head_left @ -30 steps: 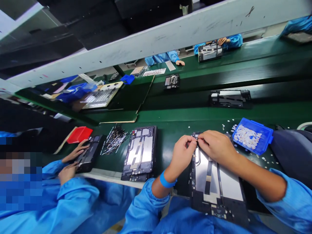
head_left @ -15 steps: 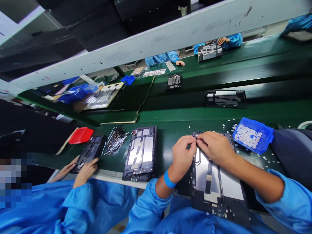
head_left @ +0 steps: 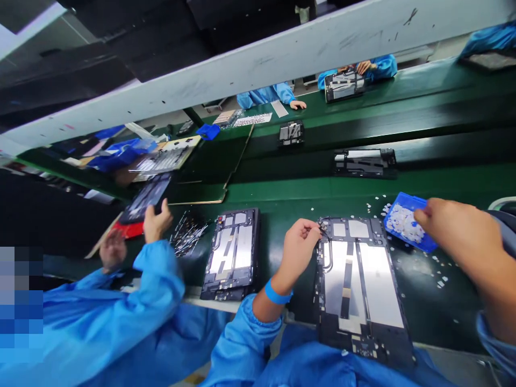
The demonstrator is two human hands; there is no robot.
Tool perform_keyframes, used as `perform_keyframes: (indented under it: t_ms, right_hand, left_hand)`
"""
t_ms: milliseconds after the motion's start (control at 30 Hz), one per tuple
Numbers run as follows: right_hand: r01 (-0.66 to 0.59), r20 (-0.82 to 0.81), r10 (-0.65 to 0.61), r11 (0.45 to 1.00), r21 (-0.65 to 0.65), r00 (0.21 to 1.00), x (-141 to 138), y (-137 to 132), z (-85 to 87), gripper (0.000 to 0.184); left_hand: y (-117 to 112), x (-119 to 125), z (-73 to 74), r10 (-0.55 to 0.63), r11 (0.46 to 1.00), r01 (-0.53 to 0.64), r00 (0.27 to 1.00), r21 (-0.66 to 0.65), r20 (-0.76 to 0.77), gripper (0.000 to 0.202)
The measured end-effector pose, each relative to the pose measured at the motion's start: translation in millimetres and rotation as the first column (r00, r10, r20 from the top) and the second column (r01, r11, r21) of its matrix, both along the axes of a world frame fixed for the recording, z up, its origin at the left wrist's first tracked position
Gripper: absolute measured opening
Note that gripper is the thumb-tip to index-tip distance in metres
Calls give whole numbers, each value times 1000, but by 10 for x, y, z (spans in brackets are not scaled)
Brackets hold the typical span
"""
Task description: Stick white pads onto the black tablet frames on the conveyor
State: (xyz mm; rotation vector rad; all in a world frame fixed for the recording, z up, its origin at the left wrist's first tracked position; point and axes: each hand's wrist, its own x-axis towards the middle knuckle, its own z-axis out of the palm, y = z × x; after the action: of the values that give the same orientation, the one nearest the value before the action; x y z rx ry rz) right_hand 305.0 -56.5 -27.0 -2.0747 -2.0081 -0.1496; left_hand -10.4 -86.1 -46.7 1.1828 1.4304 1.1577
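A black tablet frame point(head_left: 358, 285) with silver panels lies on the green bench in front of me. My left hand point(head_left: 299, 246) pinches at the frame's top left corner; whatever it grips is too small to name. My right hand point(head_left: 455, 228) is off the frame and reaches over the blue tray point(head_left: 403, 220) of small white pieces at the right. Its fingertips point down into the tray and are partly hidden.
A second tablet frame point(head_left: 231, 255) lies to the left, beside a pile of thin dark parts point(head_left: 188, 234). A co-worker in a blue coat lifts a dark frame point(head_left: 145, 198) over a red tray point(head_left: 129, 228). More frames ride the conveyor point(head_left: 365, 161). White scraps litter the bench.
My right hand left the frame's top corner and swung right to the blue tray. My left hand stayed at the corner. The co-worker lifted a frame off the bench.
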Motion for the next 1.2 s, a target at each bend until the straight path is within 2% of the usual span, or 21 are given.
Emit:
perform_keyframes:
  t_ms: [33,100,167,233,300,400,567,700,767,833,900,967,1000,1067,1133,1200]
  right_hand:
    - [1,2,-1,1000,5,1000,83,-21,-22,34]
    - [-116,-103,123,990,77,987,-16,-99,-51,27]
    - [-314,-244,344,937,155,907,-395,-184,-47,22]
    - [-459,-320,481,876,145,816,-859,-226,-19,22]
    - [-528,-347,528,843,103,775,-1217,-215,9,22]
    - [-528,-353,513,847,61,783,-1428,-166,15,22]
    - [-426,-409,400,904,31,820,-1468,-161,2,17]
    - [-391,-495,331,920,-19,803,-1443,-100,36,14]
    - [-364,-506,304,931,-21,807,-1223,-23,58,13]
    - [-259,-456,215,965,-34,863,-832,56,77,11]
    - [-83,-314,55,994,-76,948,-394,104,93,14]
    - [41,-171,-59,994,-104,983,-101,88,108,26]
    - [30,-172,-47,995,-100,984,-58,52,115,28]
    - [-141,-304,120,989,-47,945,-206,-61,120,24]
    - [-343,-422,328,938,43,845,-577,-186,113,16]
    - [-440,-421,425,896,67,802,-994,-271,94,17]
  left_hand:
    - [6,-2,-5,-2,1000,2,1000,-2,16,7]
    - [9,7,-14,-1,1000,1,1000,0,31,7]
    - [4,26,-19,9,1000,-9,1000,13,21,8]
    - [-9,44,-16,17,1000,-17,1000,26,-12,7]
    - [-30,59,-9,20,999,-18,999,33,-50,6]
    - [-77,80,1,41,997,-31,992,77,-123,6]
    - [-159,115,8,81,981,-29,958,190,-274,10]
    - [-147,119,-19,71,978,-17,964,206,-257,11]
    - [-111,108,-35,63,987,-34,982,156,-180,10]
    - [-72,89,-36,52,995,-45,996,85,-78,9]
    - [-45,64,-18,36,999,-36,999,32,-2,9]
    - [-34,38,11,26,1000,-26,1000,11,14,9]
    - [-33,28,26,26,1000,-26,1000,11,4,9]
    - [-35,15,46,28,999,-28,999,16,-27,9]
    - [-41,16,48,29,999,-27,998,26,-48,9]
    - [-52,26,36,29,999,-27,998,38,-51,9]
